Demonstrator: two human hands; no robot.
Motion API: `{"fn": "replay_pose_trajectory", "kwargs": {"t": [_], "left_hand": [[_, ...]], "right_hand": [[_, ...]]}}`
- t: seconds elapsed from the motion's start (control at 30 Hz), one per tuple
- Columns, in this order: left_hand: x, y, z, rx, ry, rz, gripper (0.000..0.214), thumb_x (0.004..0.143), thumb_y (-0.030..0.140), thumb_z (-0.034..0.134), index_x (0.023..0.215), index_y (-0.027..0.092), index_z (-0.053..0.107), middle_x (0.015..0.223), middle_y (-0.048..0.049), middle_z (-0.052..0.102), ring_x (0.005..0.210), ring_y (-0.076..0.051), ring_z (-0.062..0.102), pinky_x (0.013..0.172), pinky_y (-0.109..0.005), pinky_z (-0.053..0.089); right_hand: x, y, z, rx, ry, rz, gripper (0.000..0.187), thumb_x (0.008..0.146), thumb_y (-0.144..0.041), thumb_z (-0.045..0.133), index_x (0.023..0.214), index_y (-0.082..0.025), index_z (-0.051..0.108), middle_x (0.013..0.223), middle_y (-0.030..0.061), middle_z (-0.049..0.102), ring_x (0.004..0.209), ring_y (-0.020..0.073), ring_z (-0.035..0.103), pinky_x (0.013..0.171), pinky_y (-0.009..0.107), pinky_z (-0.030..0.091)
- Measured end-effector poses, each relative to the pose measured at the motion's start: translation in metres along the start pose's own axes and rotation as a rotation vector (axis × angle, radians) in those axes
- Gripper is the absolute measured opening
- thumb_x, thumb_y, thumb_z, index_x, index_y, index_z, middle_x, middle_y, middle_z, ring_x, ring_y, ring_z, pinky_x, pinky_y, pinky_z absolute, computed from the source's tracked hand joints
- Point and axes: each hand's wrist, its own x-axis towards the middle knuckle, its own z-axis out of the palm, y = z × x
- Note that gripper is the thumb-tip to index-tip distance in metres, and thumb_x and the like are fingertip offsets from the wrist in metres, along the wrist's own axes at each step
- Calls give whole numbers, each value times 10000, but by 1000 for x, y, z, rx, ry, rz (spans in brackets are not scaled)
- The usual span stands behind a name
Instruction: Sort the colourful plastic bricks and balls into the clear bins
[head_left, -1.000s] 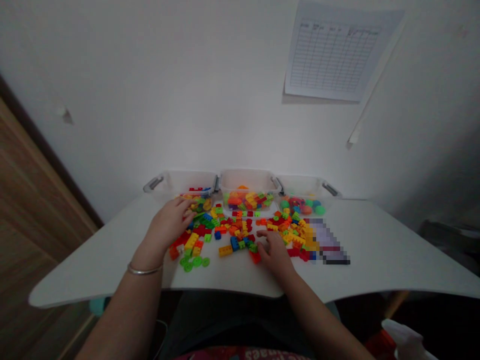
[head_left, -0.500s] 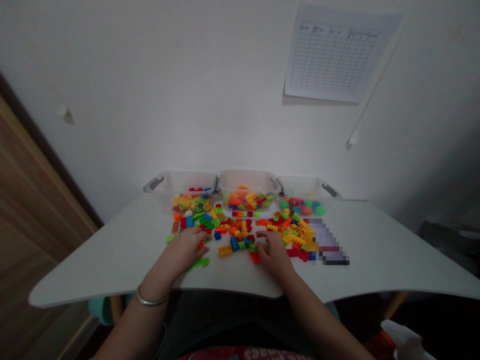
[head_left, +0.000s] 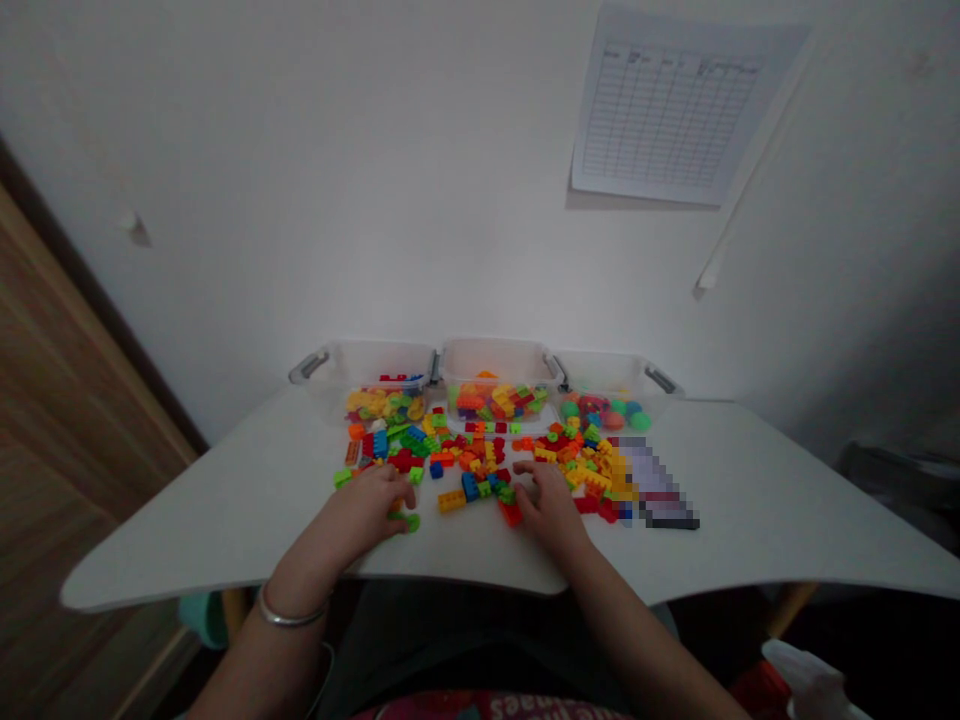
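Plastic building bricks point(head_left: 451, 501) lie scattered across the white table point(head_left: 225, 525). Left hand point(head_left: 367, 505) curled, fingertips at a green ring point(head_left: 412, 522); grip cannot be told. Right hand point(head_left: 551, 505) loosely open, nothing visibly held, just beside a red brick point(head_left: 511, 514). Three clear plastic tubs point(head_left: 499, 358) stand behind

Background: I see a white wall point(head_left: 300, 200) filling the upper frame.
Wall sheet: a printed ruled chart point(head_left: 667, 120), upper right, sits tilted on the wall, just beside a white strip point(head_left: 754, 170).
Left edge: a wood-grain panel point(head_left: 67, 400).
Surface: a white table point(head_left: 787, 510) with a curved front edge, on a wooden leg point(head_left: 791, 610).
Obscured: a pixelated item point(head_left: 656, 485) lies on the table, too blurred for me to identify.
Below table: a teal seat point(head_left: 199, 620), lower left; a white plastic bag point(head_left: 806, 680) touching a red object point(head_left: 759, 688), lower right.
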Motion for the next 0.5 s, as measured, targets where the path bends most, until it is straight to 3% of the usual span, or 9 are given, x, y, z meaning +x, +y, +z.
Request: {"fn": "replay_pose_trajectory", "kwargs": {"t": [0.5], "left_hand": [[12, 23, 7, 209, 108, 1, 240, 736, 232, 645, 954, 261, 742, 939, -85, 661, 980, -290, 553, 854, -411, 445]], "right_hand": [[0, 4, 1, 4, -20, -5, 253, 836, -207, 499, 1069, -181, 595, 1049, 106, 644, 1004, 246, 573, 898, 441, 473]]}}
